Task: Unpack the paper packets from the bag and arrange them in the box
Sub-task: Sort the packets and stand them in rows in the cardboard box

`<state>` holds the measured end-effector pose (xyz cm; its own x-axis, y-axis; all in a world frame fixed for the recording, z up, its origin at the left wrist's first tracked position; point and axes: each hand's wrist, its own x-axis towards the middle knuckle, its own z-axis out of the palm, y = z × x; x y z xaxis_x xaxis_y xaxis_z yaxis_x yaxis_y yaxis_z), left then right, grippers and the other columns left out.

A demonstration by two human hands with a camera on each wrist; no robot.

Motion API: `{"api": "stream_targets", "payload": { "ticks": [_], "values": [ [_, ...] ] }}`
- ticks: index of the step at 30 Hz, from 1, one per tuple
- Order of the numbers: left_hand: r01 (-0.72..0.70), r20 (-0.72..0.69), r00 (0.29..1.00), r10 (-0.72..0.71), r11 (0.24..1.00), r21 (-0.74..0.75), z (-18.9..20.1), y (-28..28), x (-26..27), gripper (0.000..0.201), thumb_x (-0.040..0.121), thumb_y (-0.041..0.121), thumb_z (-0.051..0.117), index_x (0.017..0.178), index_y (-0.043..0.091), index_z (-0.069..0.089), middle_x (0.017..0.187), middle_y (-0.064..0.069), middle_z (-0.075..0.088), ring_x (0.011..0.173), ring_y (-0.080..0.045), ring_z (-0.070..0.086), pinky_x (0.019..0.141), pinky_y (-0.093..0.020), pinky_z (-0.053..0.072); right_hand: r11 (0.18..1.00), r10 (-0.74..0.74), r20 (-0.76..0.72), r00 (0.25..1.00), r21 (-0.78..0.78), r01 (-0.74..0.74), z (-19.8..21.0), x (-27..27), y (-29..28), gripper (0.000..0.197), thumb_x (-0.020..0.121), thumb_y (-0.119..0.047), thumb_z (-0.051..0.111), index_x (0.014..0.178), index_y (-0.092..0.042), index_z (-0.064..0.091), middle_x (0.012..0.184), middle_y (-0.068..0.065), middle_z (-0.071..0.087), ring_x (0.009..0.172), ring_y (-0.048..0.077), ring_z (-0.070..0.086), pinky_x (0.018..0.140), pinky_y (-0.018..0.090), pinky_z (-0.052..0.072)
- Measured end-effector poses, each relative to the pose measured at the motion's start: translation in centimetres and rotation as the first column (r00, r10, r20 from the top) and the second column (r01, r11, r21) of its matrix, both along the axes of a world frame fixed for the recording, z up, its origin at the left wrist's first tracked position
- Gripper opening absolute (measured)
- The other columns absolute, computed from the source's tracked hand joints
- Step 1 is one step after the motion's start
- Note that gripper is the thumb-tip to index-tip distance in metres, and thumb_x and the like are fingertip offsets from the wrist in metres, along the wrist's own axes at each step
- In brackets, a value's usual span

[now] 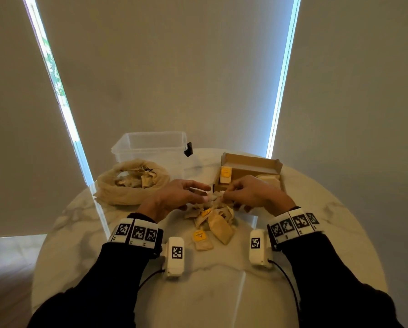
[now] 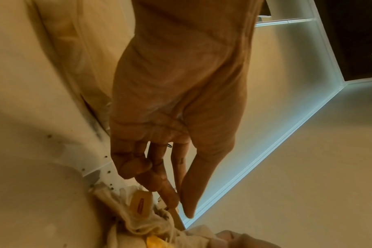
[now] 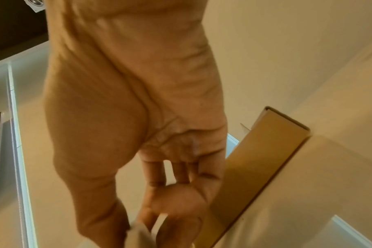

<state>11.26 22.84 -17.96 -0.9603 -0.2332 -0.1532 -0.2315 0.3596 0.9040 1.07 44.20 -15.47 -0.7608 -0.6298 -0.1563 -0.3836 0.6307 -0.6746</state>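
Observation:
A loose pile of tan paper packets, some with yellow labels, lies at the middle of the round marble table. My left hand hovers over the pile with its fingers stretched out and relaxed. In the left wrist view its fingertips hang just above packets and grip nothing. My right hand pinches one pale packet above the pile, its fingers curled round that packet. The cloth bag at the left holds more packets. The open cardboard box sits behind my right hand.
A yellow-labelled packet stands in the box's left end, and more pale packets lie at its right end. A clear plastic tub stands behind the bag. The box's wall is close beside my right fingers.

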Motion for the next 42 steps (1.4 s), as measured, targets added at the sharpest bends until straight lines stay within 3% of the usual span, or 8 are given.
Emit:
{"api": "stream_targets", "payload": {
  "ticks": [9,13,17,23,29,31,39,42],
  "values": [
    [0.077,0.025,0.997,-0.077,0.997,-0.010,0.8,0.5,0.3,0.046,0.093,0.013,0.079,0.132,0.033,0.068,0.120,0.006,0.077,0.108,-0.015,0.070,0.078,-0.029,0.051,0.845,-0.004,0.425,0.905,-0.482,0.230,0.1,0.1,0.6,0.015,0.101,-0.019,0.070,0.108,-0.008,0.077,0.106,0.012,0.080,0.097,0.023,0.078,0.081,0.031,0.063],
    [0.058,-0.045,0.998,-0.048,0.964,0.260,0.9,0.8,0.2,0.033,0.101,0.010,0.067,0.132,0.019,0.070,0.116,-0.009,0.079,0.102,-0.020,0.073,0.086,-0.033,0.056,0.763,0.009,0.480,0.877,-0.570,0.304,-0.4,-0.2,-0.1,0.023,0.097,-0.008,0.075,0.119,-0.006,0.070,0.113,0.016,0.079,0.103,0.028,0.079,0.098,0.043,0.063],
    [0.017,-0.041,0.999,0.002,0.894,0.448,1.4,1.4,0.4,0.042,0.104,0.037,0.063,0.129,0.004,0.070,0.122,-0.017,0.077,0.116,-0.034,0.073,0.101,-0.043,0.058,0.660,0.044,0.544,0.838,-0.646,0.385,-0.2,0.5,-0.7,0.040,0.095,0.004,0.072,0.131,-0.008,0.059,0.123,0.019,0.074,0.103,0.032,0.079,0.094,0.044,0.065],
    [-0.057,-0.233,0.960,0.156,0.922,0.383,0.9,0.7,0.0,0.028,0.097,0.023,0.076,0.121,0.008,0.076,0.111,-0.010,0.080,0.094,-0.020,0.077,0.073,-0.026,0.060,0.710,0.216,0.581,0.785,-0.645,0.282,0.2,1.6,-1.5,0.042,0.098,0.002,0.068,0.139,-0.006,0.058,0.134,0.032,0.065,0.116,0.035,0.072,0.089,0.046,0.065],
    [-0.001,-0.311,0.944,0.114,0.940,0.341,1.1,0.6,0.1,0.029,0.100,0.026,0.071,0.126,0.016,0.078,0.112,-0.008,0.078,0.095,-0.021,0.071,0.084,-0.034,0.060,0.853,0.201,0.471,0.859,-0.515,0.083,-0.1,2.0,-1.3,0.039,0.096,-0.015,0.078,0.132,-0.006,0.067,0.117,0.016,0.079,0.110,0.032,0.077,0.102,0.049,0.060],
    [0.023,-0.356,0.928,0.114,0.934,0.358,1.4,0.8,0.4,0.031,0.102,0.029,0.068,0.130,0.018,0.076,0.120,-0.009,0.077,0.103,-0.022,0.073,0.093,-0.038,0.060,0.821,0.188,0.463,0.866,-0.558,0.121,0.0,2.0,-1.4,0.040,0.095,-0.013,0.078,0.131,-0.002,0.067,0.117,0.016,0.079,0.110,0.032,0.077,0.101,0.048,0.061],
    [-0.152,-0.347,0.881,0.322,0.886,0.438,1.8,0.3,0.7,0.030,0.106,0.040,0.063,0.122,0.019,0.077,0.115,0.002,0.080,0.097,-0.014,0.070,0.075,-0.025,0.055,0.539,0.265,0.635,0.726,-0.722,0.434,0.3,1.8,-1.5,0.048,0.101,-0.005,0.067,0.146,-0.003,0.050,0.134,0.026,0.068,0.116,0.037,0.075,0.096,0.045,0.063],
    [-0.173,-0.330,0.888,0.321,0.896,0.408,1.6,0.2,0.7,0.027,0.106,0.038,0.062,0.121,0.021,0.078,0.114,0.004,0.081,0.097,-0.015,0.069,0.078,-0.028,0.053,0.549,0.254,0.645,0.721,-0.710,0.442,0.0,1.9,-1.8,0.048,0.103,-0.008,0.066,0.147,-0.006,0.048,0.140,0.026,0.064,0.118,0.040,0.073,0.094,0.047,0.064]
  ]
}}
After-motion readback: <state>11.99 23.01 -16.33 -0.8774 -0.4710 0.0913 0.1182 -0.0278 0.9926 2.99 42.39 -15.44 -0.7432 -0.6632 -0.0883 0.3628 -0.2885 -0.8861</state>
